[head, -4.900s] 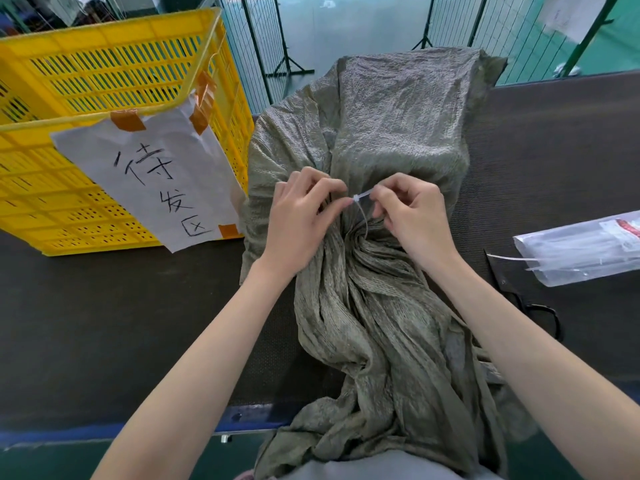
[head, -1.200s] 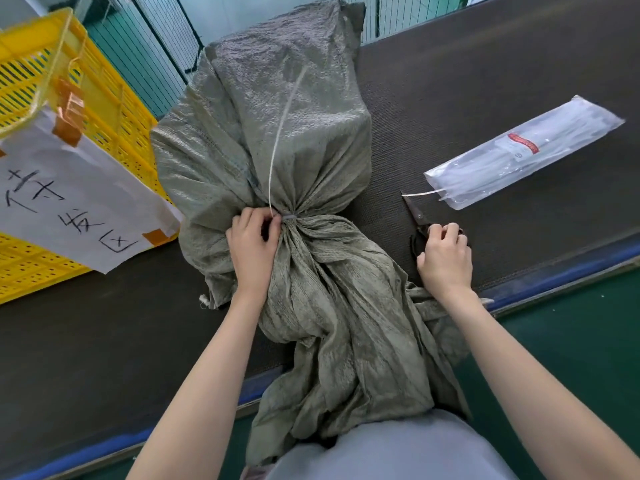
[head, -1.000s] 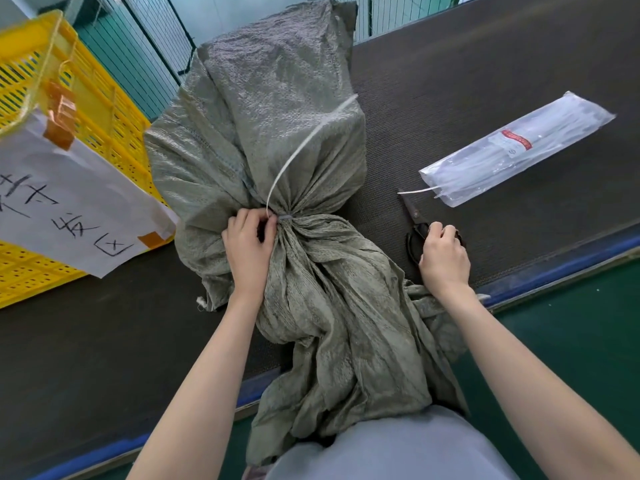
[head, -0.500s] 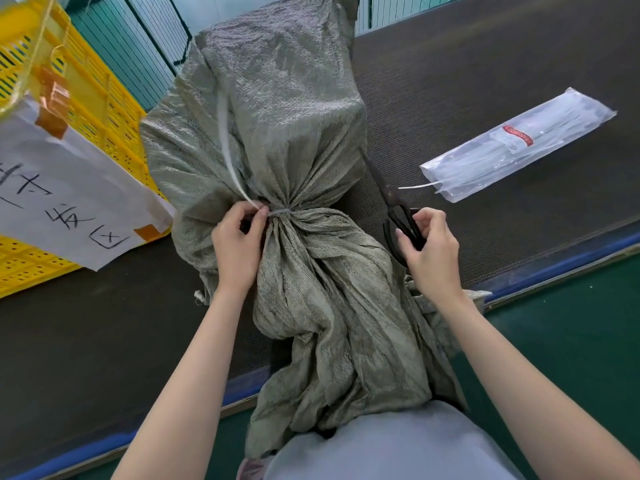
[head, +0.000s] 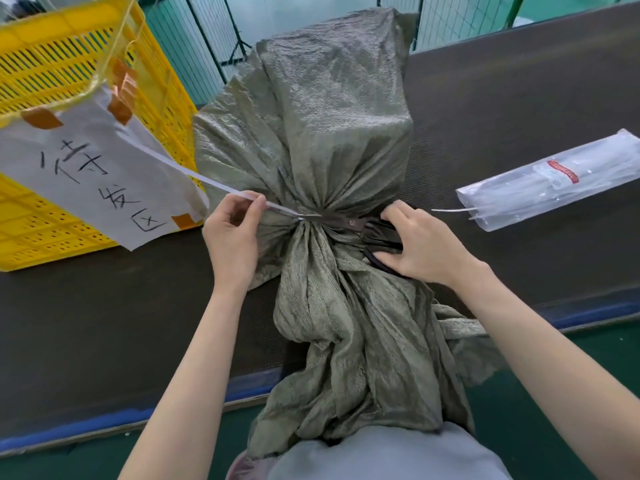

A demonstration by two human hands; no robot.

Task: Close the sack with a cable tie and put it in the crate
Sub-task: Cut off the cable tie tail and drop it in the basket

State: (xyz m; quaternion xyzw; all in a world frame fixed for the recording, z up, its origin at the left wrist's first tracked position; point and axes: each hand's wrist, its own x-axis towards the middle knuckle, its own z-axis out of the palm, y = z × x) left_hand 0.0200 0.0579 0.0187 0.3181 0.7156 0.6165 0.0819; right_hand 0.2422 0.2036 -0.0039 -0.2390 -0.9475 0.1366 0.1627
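The sack (head: 332,109) is a dull olive-grey with a fine woven, crinkled texture that catches pale sheen on its upper folds. The cable tie (head: 221,183) drawn from its neck is white. The scissors (head: 367,228) are black, with 1 small silver rivet. The crate (head: 69,67) is bright yellow, perforated in rows of slots, and carries a white paper sign (head: 100,174) with black handwritten characters and brown-orange tape tabs. The table (head: 519,109) surface is dark brown, edged in blue.
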